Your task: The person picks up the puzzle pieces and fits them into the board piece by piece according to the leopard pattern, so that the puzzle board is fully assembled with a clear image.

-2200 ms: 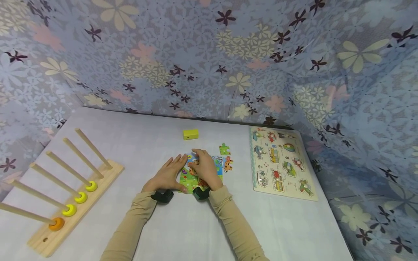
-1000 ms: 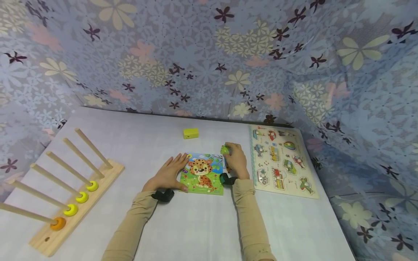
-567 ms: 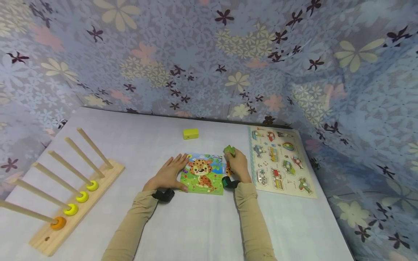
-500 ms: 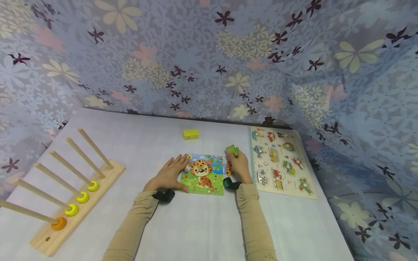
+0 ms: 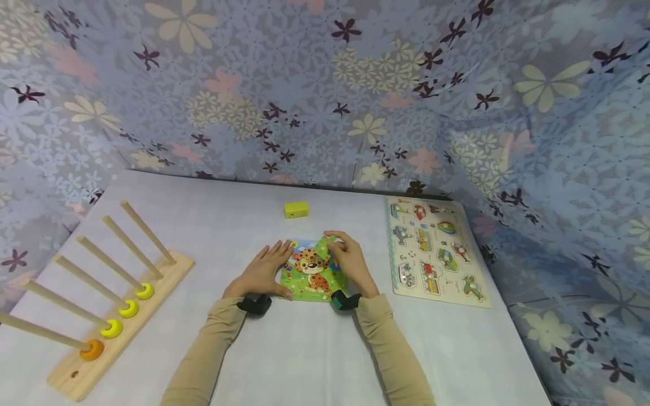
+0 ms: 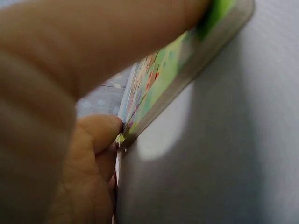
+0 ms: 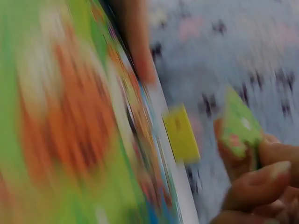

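Observation:
A square leopard jigsaw puzzle (image 5: 319,282) lies on the table in front of me in the head view. My left hand (image 5: 260,276) rests along its left side, fingers spread, the thumb at the near edge. In the left wrist view the thumb (image 6: 121,42) crosses the tray's edge close up. My right hand (image 5: 350,259) pinches a small green jigsaw piece (image 5: 325,247) over the puzzle's upper right part. The right wrist view shows the piece (image 7: 240,126) tilted between thumb and fingers; the puzzle picture there is blurred. The giraffe piece at the puzzle's right side is hidden by my right hand.
A yellow block (image 5: 296,210) lies beyond the puzzle. To the right is a wooden peg board (image 5: 440,296) with vehicle pictures. On the left stands a wooden rack (image 5: 167,276) with upright dowels and several yellow and orange rings. A flowered cloth (image 5: 315,113) hangs behind the table.
My right hand left the puzzle, picked up the green piece at its upper right, turned it, and carried it left over the picture. The left hand has stayed in place.

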Available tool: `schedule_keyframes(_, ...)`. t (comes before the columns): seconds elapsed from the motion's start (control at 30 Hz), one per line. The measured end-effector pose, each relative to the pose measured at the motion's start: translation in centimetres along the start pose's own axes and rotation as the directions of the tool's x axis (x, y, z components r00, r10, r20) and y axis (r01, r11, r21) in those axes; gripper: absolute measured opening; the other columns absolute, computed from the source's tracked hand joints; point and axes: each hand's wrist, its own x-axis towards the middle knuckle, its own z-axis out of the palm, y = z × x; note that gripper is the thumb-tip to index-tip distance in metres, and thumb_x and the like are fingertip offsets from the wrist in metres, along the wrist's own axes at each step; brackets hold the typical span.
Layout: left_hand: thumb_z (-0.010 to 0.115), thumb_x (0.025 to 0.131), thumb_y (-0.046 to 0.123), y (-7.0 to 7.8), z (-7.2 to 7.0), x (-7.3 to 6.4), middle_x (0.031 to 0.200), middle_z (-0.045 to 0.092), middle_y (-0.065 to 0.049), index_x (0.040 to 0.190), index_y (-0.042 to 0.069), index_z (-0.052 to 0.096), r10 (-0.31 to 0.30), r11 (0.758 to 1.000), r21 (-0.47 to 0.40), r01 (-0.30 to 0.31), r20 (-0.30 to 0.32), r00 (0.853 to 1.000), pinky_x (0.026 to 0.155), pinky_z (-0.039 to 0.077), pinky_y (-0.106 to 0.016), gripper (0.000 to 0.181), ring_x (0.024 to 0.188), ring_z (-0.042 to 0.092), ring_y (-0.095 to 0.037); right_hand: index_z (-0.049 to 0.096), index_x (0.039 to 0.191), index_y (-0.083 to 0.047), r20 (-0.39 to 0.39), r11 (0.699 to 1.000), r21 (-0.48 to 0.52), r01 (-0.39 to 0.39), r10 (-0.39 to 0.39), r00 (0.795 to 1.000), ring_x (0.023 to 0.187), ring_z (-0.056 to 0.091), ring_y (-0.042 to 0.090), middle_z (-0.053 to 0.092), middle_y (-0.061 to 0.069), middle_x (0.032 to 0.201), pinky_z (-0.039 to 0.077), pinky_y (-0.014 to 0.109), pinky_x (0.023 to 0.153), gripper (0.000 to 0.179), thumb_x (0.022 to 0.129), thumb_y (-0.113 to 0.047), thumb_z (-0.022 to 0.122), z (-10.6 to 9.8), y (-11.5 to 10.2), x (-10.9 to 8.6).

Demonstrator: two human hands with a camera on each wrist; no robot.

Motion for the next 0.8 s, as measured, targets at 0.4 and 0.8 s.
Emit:
schedule_keyframes(0.4,0.083,0.067,0.049,-0.3,0.1,0.0,0.163,0.012,-0.015,0.154,0.003,0.02,0.003,1.0,0.001,-0.003,-0.003,1.0,0.123,0.006,-0.054,0.116,0.151,0.008,-0.036,0.071,0.111,-0.01,0.299,0.92,-0.354,0.166,-0.057,0.953,0.077,0.058,0.008,0.069,0.004,0.093,0.05,0.022,0.068,0.022,0.093,-0.02,0.065,5.0,-1.4,-1.0)
schedule_keyframes(0.8,0.083,0.068,0.048,0.0,-0.1,-0.2,0.162,0.014,-0.017,0.153,0.001,0.021,0.014,1.0,-0.008,-0.014,-0.006,1.0,0.123,0.007,-0.056,0.116,0.151,0.009,-0.037,0.07,0.12,-0.012,0.348,0.868,-0.444,0.223,-0.062,0.935,0.069,0.05,0.007,0.063,-0.001,0.082,0.042,0.02,0.06,0.028,0.092,-0.018,0.065,5.1,-1.5,-0.9)
